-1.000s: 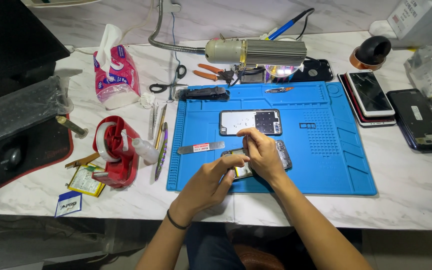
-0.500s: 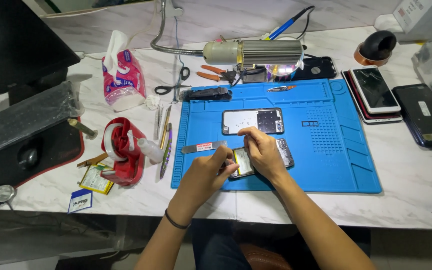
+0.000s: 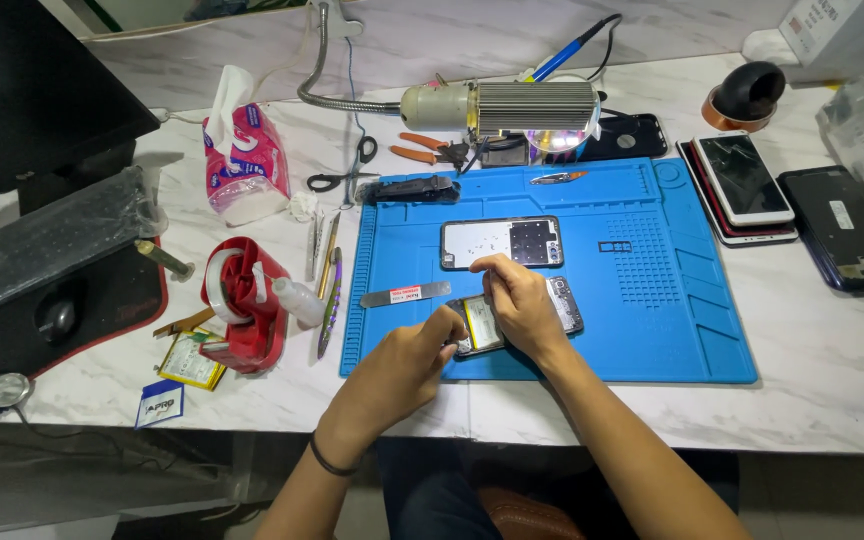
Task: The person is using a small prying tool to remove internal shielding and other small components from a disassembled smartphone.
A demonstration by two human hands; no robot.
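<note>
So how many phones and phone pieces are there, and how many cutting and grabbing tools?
Opened phone under the hands: 1
Back cover on the mat: 1
Phones at the right: 3
Scissors: 1
Orange pliers: 1
Tweezers: 1
Total: 8

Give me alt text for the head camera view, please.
Both hands, left hand and right hand, work on an opened smartphone lying on a blue rubber repair mat. A second opened phone shell lies just beyond on the white marble table.
</note>
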